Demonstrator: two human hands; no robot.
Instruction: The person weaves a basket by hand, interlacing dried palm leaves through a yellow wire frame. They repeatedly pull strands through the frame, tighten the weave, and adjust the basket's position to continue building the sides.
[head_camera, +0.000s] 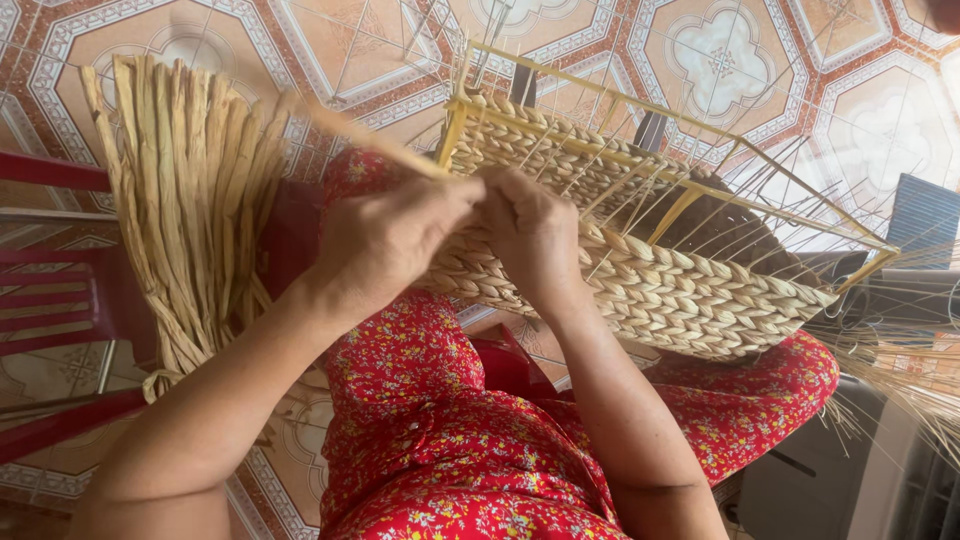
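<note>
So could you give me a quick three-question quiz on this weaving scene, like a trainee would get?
1. True or false: the left hand grips a flat fibre strand.
2. Where does the half-woven basket rest? A) on the floor B) on the lap C) on a chair
3. What lies over the red chair?

Key: 1 true. 2 B. 3 the bundle of dried fibre strips. The right hand presses on the basket's weave.

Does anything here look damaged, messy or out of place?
Nothing stands out. The half-woven basket rests on the person's lap with bare frame wires above the weave. Both hands, left hand and right hand, grip a straw strand. The straw bundle lies over a red chair.
</note>
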